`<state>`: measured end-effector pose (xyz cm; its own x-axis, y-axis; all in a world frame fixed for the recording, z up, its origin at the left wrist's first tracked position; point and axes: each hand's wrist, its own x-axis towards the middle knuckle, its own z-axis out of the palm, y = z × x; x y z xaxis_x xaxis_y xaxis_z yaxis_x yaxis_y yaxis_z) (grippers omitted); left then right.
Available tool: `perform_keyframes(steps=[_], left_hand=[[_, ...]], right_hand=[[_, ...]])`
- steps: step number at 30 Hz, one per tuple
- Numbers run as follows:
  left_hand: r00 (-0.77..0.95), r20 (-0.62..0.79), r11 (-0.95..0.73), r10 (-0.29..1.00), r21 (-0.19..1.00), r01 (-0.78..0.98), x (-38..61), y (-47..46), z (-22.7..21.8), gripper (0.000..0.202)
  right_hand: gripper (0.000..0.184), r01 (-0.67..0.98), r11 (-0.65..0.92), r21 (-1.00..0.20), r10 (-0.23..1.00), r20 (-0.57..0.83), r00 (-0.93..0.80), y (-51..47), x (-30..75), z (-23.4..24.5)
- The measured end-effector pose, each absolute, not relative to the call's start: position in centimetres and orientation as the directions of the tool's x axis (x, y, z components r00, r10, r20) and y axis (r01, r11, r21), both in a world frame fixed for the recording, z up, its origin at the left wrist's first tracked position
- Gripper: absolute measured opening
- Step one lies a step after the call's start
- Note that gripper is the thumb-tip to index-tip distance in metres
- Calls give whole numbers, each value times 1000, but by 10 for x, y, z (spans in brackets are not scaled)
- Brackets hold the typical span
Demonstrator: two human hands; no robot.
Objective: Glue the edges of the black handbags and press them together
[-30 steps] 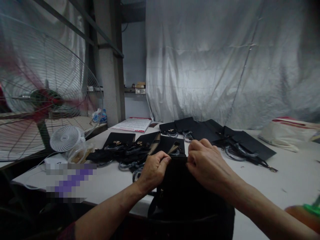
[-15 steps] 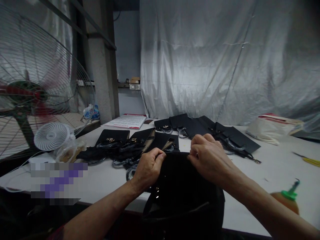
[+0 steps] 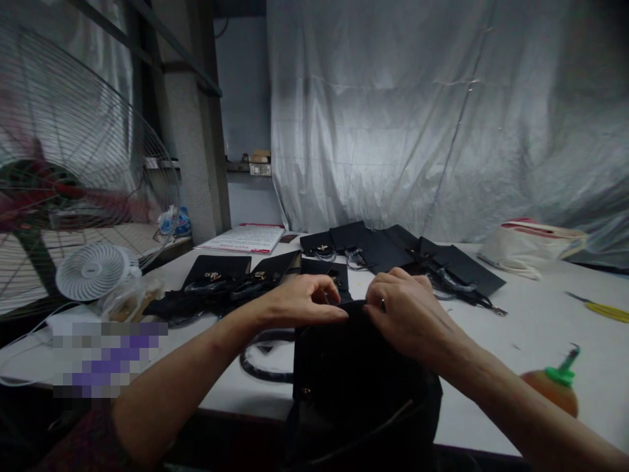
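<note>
The black bag (image 3: 361, 373) was right in front of the person, at the near edge of the white table (image 3: 491, 387), with its top open and its dark inside showing. Both arms reached forward from the bottom corners, and the two hands came close together at the bag's far top edge. The left arm bent at the elbow, and its forearm slanted up and inward. The left hand (image 3: 307, 300) lay on its side, with its thumb pointing straight across toward the other hand. Its first finger bent above the thumb, and a small gap showed between them, so the hand was partly open. I could not tell if its hidden fingers touched the bag. The right arm came up from the lower right corner, nearly straight. The right hand (image 3: 405, 308) had its back turned up, its knuckles high and its fingers curled down. Its thumb and first finger were pinched closed on the bag's top edge. A loop handle (image 3: 265, 364) stuck out from the left of the bag, under the left forearm. More black bags lay past the hands, and an orange bottle (image 3: 550, 391) with a green top stood to the right.
</note>
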<state>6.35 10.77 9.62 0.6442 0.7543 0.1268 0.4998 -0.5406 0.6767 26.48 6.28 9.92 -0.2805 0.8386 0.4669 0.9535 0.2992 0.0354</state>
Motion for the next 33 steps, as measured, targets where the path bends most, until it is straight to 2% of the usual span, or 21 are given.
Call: perform_keyframes(steps=[2, 6, 8, 10, 12, 16, 20, 24, 27, 33], left_hand=[[700, 97, -633, 707, 529, 565, 76, 117, 107, 49], [799, 159, -811, 580, 203, 548, 99, 123, 111, 23], [771, 193, -795, 607, 143, 589, 101, 121, 112, 20], [709, 210, -739, 673, 164, 654, 94, 118, 115, 19], [635, 225, -673, 739, 201, 712, 83, 117, 121, 19], [503, 262, -561, 824, 245, 791, 66, 122, 126, 20], [411, 256, -473, 875, 268, 839, 69, 130, 109, 21], [391, 262, -459, 882, 297, 837, 77, 135, 93, 20], [383, 258, -451, 887, 313, 836, 78, 133, 93, 19], [381, 243, -446, 892, 335, 830, 77, 129, 95, 19]], right_hand=[[18, 953, 301, 34, 837, 470, -281, 63, 263, 98], [17, 950, 311, -28, 831, 494, -257, 66, 265, 95], [9, 931, 345, -123, 802, 554, -224, 67, 272, 97], [3, 882, 409, -232, 751, 635, -181, 66, 281, 101], [7, 832, 466, -301, 706, 693, -144, 66, 290, 107], [16, 802, 503, -322, 686, 714, -143, 67, 297, 111], [15, 858, 457, -235, 688, 704, -174, 71, 286, 109], [17, 951, 307, -38, 732, 648, -210, 78, 273, 110], [22, 962, 254, 97, 773, 577, -262, 87, 266, 115], [18, 953, 241, 183, 816, 493, -301, 101, 253, 123]])
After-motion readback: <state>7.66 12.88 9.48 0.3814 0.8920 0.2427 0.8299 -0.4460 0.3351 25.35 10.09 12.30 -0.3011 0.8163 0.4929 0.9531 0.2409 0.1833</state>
